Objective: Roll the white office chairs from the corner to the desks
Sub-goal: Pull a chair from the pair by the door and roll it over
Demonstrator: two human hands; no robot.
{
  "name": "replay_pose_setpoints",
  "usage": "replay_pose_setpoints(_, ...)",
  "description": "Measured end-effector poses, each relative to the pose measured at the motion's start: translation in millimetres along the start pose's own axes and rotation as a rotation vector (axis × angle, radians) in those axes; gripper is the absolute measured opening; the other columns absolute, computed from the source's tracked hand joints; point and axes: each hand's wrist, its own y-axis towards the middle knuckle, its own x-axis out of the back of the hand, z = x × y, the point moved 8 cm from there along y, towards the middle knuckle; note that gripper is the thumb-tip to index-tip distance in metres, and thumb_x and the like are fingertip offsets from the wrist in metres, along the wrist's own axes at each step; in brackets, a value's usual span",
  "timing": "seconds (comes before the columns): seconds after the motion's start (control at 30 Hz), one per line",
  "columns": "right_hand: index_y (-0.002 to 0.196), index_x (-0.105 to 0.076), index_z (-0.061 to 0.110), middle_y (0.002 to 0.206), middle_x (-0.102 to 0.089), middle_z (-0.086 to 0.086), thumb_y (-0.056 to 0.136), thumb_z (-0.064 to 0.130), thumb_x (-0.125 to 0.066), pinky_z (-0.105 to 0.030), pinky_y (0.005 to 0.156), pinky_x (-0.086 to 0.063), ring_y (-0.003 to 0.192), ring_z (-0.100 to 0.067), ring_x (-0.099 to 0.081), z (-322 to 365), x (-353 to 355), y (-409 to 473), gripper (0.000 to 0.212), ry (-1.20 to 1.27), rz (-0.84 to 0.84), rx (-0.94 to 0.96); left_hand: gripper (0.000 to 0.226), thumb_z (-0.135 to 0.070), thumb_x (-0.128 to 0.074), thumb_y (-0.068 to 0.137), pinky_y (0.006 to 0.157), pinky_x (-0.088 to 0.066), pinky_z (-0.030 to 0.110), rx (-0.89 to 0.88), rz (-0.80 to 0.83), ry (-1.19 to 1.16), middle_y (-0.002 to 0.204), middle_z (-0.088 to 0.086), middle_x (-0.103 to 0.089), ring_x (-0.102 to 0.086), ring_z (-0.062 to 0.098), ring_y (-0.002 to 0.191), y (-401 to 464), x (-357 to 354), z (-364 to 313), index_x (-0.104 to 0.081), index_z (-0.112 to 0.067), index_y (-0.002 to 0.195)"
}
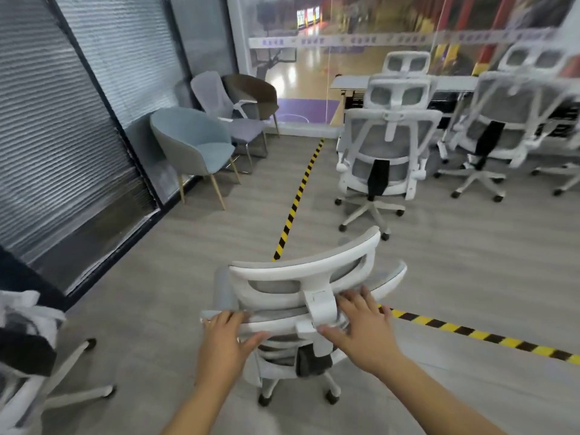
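Observation:
A white office chair (301, 274) with grey mesh stands right in front of me, its back toward me, on the grey floor. My left hand (227, 339) grips the left top edge of its backrest, fingers over the rim and thumb spread below. Lying on the rim to the right of the headrest bracket, my right hand (361, 324) has its fingers spread and fairly straight. The desk (351, 81) is at the far right. Two more white chairs (389, 146) (496, 130) are parked with their backs to me in front of it.
Black-and-yellow floor tape (298, 189) runs away from me and branches right. A blue armchair (194, 142), a grey chair (216, 95) and a brown one (251, 89) line the glass partition at left. Another white chair (31, 356) sits at my lower left.

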Motion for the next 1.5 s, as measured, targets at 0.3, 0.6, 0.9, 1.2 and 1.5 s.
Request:
replay_pose_setpoints(0.3,0.145,-0.026,0.052,0.161,-0.012,0.02,0.076,0.085,-0.021,-0.054,0.117,0.002,0.151,-0.017,0.013,-100.7,44.5,75.0,0.077,-0.053,-0.212,-0.301,0.058,-0.079,-0.047,0.073,0.092,-0.048,0.047,-0.21,0.111,0.006,0.1,-0.02,-0.054,-0.042,0.007,0.102,152.9,-89.3,-87.8,-0.063,-0.035,0.107)
replay_pose_setpoints(0.6,0.145,-0.029,0.045,0.163,-0.007,0.015,0.072,0.088,-0.026,-0.054,0.117,-0.01,0.151,-0.021,0.0,-197.0,105.6,156.9,0.085,-0.003,-0.276,-0.638,0.044,-0.063,-0.065,0.074,0.091,-0.047,0.04,-0.48,0.191,0.044,0.096,-0.011,-0.06,-0.057,0.017,0.097,294.4,-191.8,-207.5,-0.065,-0.03,0.102)
replay_pose_setpoints(0.9,0.147,-0.038,0.029,0.163,-0.019,0.003,0.078,0.076,-0.054,-0.052,0.116,-0.025,0.151,-0.026,-0.006,-332.4,186.0,237.3,0.084,0.097,-0.394,-0.783,0.039,-0.059,-0.056,0.085,0.104,-0.034,0.043,-0.643,0.365,0.052,0.112,-0.007,-0.055,-0.048,0.018,0.112,403.9,-307.8,-351.3,-0.058,-0.03,0.111)
replay_pose_setpoints(1.2,0.15,-0.036,0.028,0.163,-0.018,0.006,0.076,0.073,-0.058,-0.054,0.114,-0.03,0.151,-0.02,-0.001,-517.0,279.2,292.0,0.089,0.181,-0.492,-0.794,0.034,-0.049,-0.049,0.092,0.104,-0.037,0.045,-0.746,0.416,0.023,0.121,-0.008,-0.056,-0.048,0.017,0.116,473.2,-423.7,-522.5,-0.055,-0.031,0.12)
replay_pose_setpoints(1.5,0.152,-0.031,0.029,0.163,-0.017,0.006,0.073,0.082,-0.043,-0.054,0.115,-0.029,0.151,-0.026,-0.004,-688.3,373.6,351.5,0.096,0.1,-0.43,-0.824,0.033,-0.052,-0.051,0.09,0.1,-0.037,0.04,-0.766,0.434,0.079,0.116,-0.011,-0.059,-0.051,0.015,0.112,540.6,-539.1,-684.9,-0.058,-0.032,0.115)
